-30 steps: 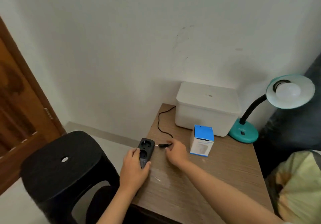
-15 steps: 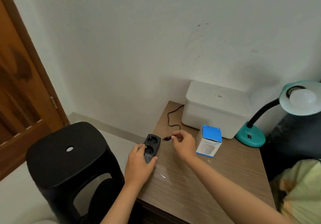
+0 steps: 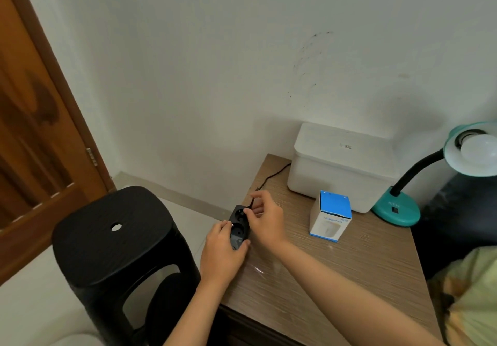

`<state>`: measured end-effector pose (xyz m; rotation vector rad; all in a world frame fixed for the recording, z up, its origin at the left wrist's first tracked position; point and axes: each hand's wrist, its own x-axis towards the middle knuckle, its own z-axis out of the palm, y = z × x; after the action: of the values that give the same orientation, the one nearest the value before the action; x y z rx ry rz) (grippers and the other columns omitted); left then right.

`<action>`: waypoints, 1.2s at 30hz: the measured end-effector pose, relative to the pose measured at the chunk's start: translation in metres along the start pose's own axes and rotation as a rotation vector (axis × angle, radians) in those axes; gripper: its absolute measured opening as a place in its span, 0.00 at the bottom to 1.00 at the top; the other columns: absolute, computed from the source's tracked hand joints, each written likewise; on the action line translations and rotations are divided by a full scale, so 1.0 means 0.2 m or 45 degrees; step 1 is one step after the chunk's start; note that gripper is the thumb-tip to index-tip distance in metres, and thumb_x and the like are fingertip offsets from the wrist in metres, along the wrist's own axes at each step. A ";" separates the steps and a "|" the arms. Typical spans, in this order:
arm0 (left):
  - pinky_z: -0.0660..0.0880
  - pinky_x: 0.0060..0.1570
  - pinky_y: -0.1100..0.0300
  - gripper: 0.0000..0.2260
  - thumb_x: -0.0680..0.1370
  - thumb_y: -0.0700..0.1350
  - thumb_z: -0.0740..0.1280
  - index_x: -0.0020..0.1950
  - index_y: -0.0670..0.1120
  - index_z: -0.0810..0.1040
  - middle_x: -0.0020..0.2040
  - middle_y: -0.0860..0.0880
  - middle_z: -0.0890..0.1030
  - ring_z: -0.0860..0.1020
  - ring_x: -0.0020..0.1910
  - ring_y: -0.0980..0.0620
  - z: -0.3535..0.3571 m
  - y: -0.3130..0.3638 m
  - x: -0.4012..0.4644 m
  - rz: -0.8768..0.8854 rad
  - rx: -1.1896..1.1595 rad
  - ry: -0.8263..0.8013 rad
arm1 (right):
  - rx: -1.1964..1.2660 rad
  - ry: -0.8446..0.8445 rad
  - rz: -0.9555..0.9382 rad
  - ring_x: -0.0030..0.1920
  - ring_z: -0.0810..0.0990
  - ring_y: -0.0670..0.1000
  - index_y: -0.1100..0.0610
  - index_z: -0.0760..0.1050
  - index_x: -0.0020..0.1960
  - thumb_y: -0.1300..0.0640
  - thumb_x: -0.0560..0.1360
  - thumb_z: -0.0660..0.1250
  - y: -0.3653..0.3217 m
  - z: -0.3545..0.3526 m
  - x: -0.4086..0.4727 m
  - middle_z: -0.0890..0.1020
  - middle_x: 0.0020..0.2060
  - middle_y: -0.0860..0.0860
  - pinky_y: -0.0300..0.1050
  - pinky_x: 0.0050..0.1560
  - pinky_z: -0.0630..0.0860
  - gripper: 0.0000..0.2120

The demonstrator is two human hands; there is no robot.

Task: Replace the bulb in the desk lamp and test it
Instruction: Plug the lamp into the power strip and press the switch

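Observation:
A teal desk lamp stands at the table's far right, its black neck bent up to a shade holding a white bulb, unlit. A black power strip lies at the wooden table's left edge. My left hand grips the strip's near end. My right hand pinches the lamp's black plug right over the strip's far socket; the plug itself is mostly hidden by my fingers. Its black cord runs back behind the white box.
A white lidded box sits against the wall. A small blue-and-white carton stands in front of it. A black plastic stool is left of the table. A wooden door fills the left side.
My right hand has carried the plug left from beside the strip to over its far socket. My left hand keeps hold of the strip. The camera has turned slightly left.

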<state>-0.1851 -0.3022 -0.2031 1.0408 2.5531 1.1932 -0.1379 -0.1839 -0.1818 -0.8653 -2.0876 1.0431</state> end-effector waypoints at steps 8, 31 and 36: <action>0.74 0.52 0.60 0.25 0.70 0.52 0.70 0.64 0.45 0.71 0.58 0.50 0.74 0.73 0.58 0.51 0.00 -0.01 0.00 0.025 0.003 0.006 | 0.098 0.049 0.202 0.38 0.79 0.46 0.55 0.78 0.45 0.59 0.68 0.73 0.00 0.07 0.00 0.81 0.38 0.49 0.40 0.41 0.78 0.06; 0.68 0.52 0.66 0.26 0.71 0.52 0.69 0.66 0.45 0.70 0.61 0.51 0.73 0.71 0.61 0.54 0.00 0.00 0.00 0.035 0.032 0.033 | -0.150 -0.039 0.177 0.41 0.79 0.44 0.56 0.82 0.50 0.57 0.69 0.72 0.03 0.05 -0.01 0.85 0.43 0.49 0.40 0.45 0.77 0.09; 0.71 0.56 0.61 0.26 0.71 0.53 0.69 0.66 0.45 0.70 0.61 0.51 0.73 0.71 0.61 0.53 0.01 -0.01 0.00 0.025 0.044 0.039 | -0.186 -0.121 0.216 0.39 0.80 0.46 0.52 0.79 0.42 0.57 0.67 0.74 0.02 0.04 0.04 0.82 0.35 0.46 0.46 0.43 0.79 0.06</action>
<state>-0.1854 -0.3015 -0.2058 1.0649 2.6013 1.1832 -0.1478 -0.1793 -0.1871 -1.1014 -2.2225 1.0458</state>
